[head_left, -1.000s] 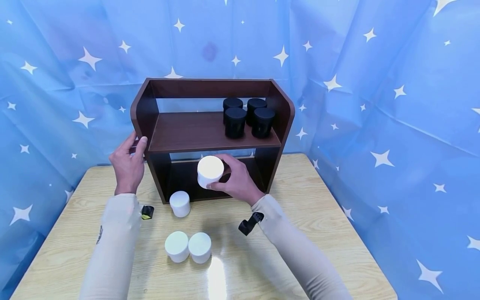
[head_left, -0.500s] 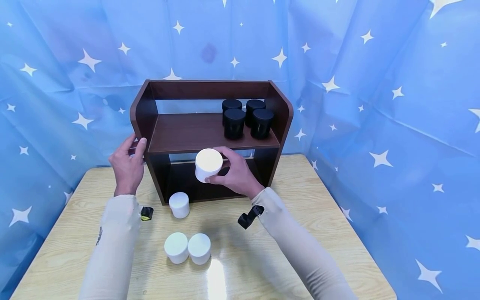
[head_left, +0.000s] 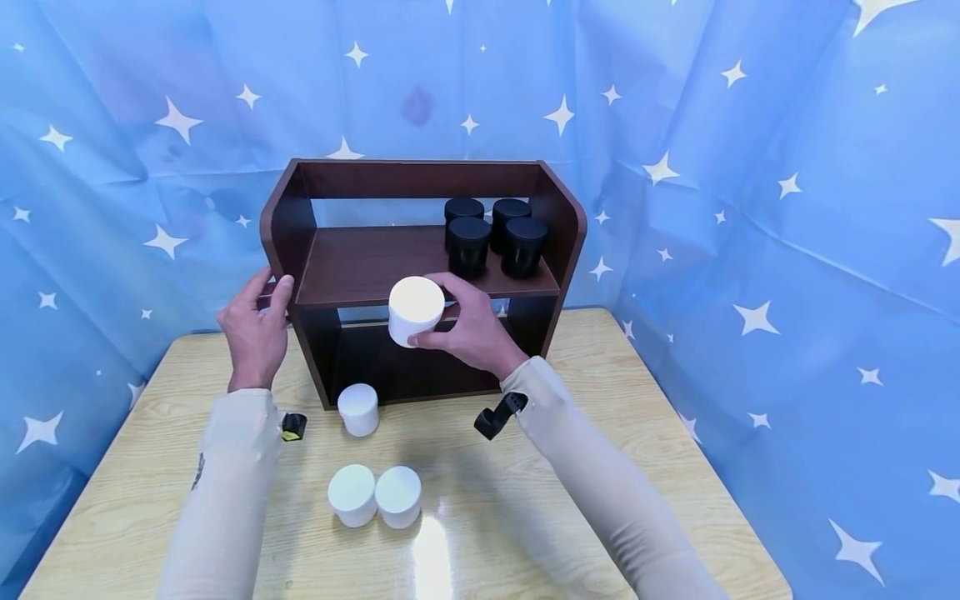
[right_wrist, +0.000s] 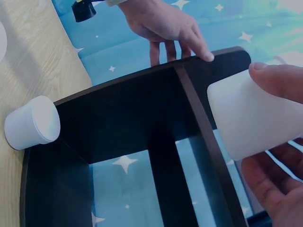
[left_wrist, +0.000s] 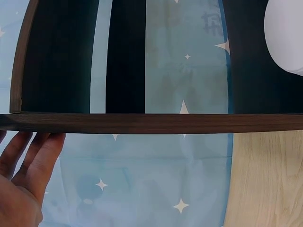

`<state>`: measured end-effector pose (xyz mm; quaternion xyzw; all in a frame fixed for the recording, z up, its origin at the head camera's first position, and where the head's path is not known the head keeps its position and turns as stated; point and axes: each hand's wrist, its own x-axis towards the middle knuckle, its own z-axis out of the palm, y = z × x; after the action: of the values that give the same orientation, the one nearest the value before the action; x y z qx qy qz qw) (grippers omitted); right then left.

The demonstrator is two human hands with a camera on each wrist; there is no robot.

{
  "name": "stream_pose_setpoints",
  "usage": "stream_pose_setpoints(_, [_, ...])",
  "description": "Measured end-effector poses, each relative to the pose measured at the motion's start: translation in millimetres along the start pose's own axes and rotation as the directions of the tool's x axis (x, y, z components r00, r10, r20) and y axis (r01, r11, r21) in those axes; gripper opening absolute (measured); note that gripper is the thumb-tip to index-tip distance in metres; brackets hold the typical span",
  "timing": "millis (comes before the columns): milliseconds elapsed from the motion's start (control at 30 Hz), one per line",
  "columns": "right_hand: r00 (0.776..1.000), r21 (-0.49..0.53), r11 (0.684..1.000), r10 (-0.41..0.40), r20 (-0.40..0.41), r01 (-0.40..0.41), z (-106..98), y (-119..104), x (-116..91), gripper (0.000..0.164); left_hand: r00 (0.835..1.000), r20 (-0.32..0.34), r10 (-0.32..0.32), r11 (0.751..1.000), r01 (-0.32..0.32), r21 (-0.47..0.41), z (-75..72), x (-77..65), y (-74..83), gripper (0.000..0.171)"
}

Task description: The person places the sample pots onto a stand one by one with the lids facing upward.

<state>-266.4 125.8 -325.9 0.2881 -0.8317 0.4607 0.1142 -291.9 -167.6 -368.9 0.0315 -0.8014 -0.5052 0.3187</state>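
Observation:
In the head view my right hand (head_left: 477, 331) holds a white lidded jar (head_left: 415, 317) by its side, thumb and fingers on opposite sides. The jar is off the table, in front of the edge of the upper board of a dark brown two-tier shelf (head_left: 375, 287). My left hand (head_left: 257, 331) touches the shelf's left side panel from outside. In the left wrist view its fingers (left_wrist: 47, 153) lie fairly straight against the panel. Another white jar (head_left: 358, 409) stands by the shelf's lower front edge. Two more white jars (head_left: 352, 496) stand side by side nearer me.
Several black lidded jars (head_left: 468, 247) are grouped at the right of the upper board. The shelf stands on a light wooden table (head_left: 600, 400). A blue star-patterned curtain (head_left: 712, 208) hangs behind and at both sides.
My right hand has raised the white jar from the lower compartment's level to the upper board's edge. The left hand stays against the shelf, and the other jars have not moved.

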Motion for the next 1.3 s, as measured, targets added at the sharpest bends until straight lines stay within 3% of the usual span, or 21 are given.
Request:
stream_pose_setpoints(333, [1.000,-0.002,1.000,0.010,-0.009,-0.010,-7.6,0.5,17.6,0.068,1.000,0.008,-0.018,1.000,0.018,-0.007,1.6,-0.9,-0.5,0.043])
stream_pose_setpoints(600, [0.999,0.025,0.999,0.027,-0.025,-0.026,-14.4,-1.8,26.9,0.070,1.000,-0.012,0.004,1.000,-0.004,-0.008,2.5,-0.5,0.1,0.043])
stream_pose_setpoints(900, [0.995,-0.027,0.999,0.042,-0.086,-0.044,-18.8,0.5,37.8,0.072,1.000,-0.013,-0.011,1.000,0.010,-0.017,2.3,-0.8,-0.4,0.042])
stream_pose_setpoints(1300, [0.993,-0.095,0.993,0.062,-0.099,-0.071,-16.9,2.4,46.7,0.071,1.000,-0.024,-0.001,1.000,0.001,-0.008,1.7,-1.1,-0.9,0.042])
